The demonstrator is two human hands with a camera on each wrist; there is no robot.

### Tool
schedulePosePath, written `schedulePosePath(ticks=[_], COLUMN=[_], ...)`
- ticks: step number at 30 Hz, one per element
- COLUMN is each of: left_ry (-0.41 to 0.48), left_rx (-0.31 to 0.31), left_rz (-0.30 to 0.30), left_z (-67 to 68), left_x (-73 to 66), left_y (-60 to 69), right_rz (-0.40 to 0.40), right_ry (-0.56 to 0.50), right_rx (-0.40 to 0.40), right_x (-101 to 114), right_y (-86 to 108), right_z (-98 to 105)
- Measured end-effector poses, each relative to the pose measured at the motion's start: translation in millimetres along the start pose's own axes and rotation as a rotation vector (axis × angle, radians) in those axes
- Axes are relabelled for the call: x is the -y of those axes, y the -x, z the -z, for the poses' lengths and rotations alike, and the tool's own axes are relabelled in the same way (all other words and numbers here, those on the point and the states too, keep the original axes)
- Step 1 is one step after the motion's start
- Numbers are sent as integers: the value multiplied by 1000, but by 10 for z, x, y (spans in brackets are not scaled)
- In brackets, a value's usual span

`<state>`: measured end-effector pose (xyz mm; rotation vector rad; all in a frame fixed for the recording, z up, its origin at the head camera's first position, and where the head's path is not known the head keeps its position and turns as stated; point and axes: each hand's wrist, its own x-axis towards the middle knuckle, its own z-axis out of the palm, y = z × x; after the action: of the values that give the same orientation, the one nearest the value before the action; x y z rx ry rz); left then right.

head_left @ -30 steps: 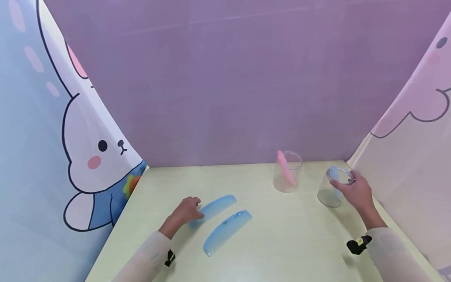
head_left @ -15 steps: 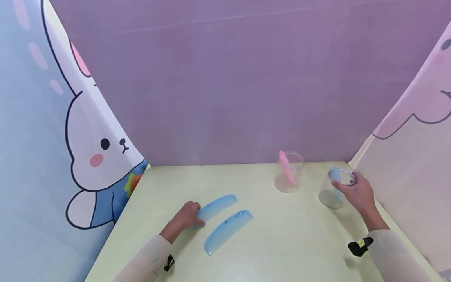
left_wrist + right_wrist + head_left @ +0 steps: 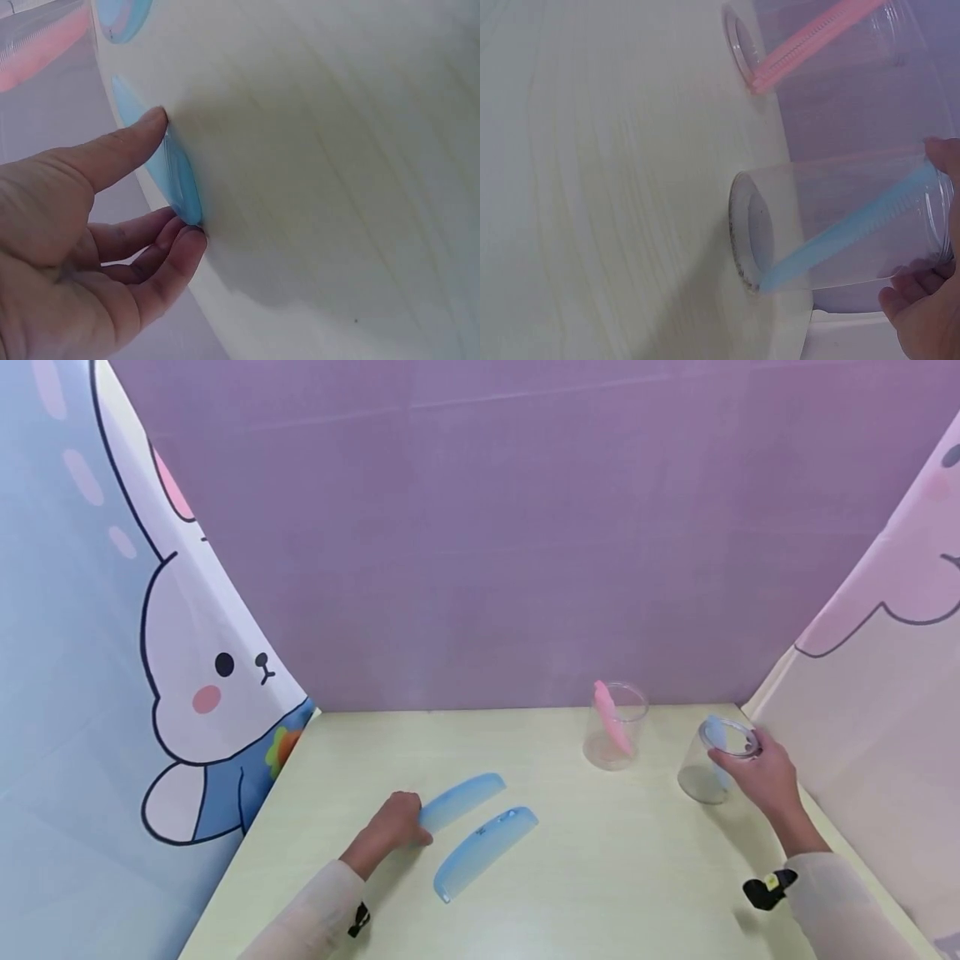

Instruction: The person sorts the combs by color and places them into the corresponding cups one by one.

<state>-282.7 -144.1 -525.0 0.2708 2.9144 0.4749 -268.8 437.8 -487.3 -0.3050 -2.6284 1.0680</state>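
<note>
On the table, my left hand [image 3: 393, 822] pinches the near end of a translucent blue comb [image 3: 468, 795]. The left wrist view shows the thumb on one side of that comb [image 3: 181, 176] and the fingertips at its other edge. A second blue comb [image 3: 486, 853] lies flat just to its right. Over at the right, my right hand [image 3: 768, 777] grips the rim of a clear plastic cup [image 3: 693, 777], thumb and fingers on opposite sides. Inside this cup a blue comb [image 3: 847, 229] leans diagonally.
Left of the gripped cup stands another clear cup [image 3: 606, 760] with a pink comb [image 3: 612, 718] leaning in it. A purple backdrop [image 3: 480, 543] rises behind the pale table [image 3: 585, 877]. Printed cloths flank both sides, with a rabbit [image 3: 187, 718] at left.
My left fingers have closed in on the end of the far blue comb. The right hand stays at the cup's rim. The view has shifted slightly.
</note>
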Motion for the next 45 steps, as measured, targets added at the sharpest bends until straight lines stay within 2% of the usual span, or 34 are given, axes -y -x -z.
schedulePosePath(ticks=[8,13,23,34,39,45], left_ry=[-31,-29,-68,-82,-35,60], left_rx=[-3,-9,-101,-99,-121,-176], left_rz=[87,86,-26,-80,-103,-195], left_z=[27,29,63,141,151,177], left_x=[-55,-44,8,18,31,7], left_y=[4,-3,22,-15,-46,-69], right_rz=[21,21,22,12,17,14], right_ry=[5,15,36,30,30,28], right_rx=[-1,-14,-16,2,4,5], right_x=[-16,-32,-83,-84,-96,-98], right_y=[-23,-31,-54,-46,-49,-49], right_z=[-9,-13,-35,-20,-29,-36])
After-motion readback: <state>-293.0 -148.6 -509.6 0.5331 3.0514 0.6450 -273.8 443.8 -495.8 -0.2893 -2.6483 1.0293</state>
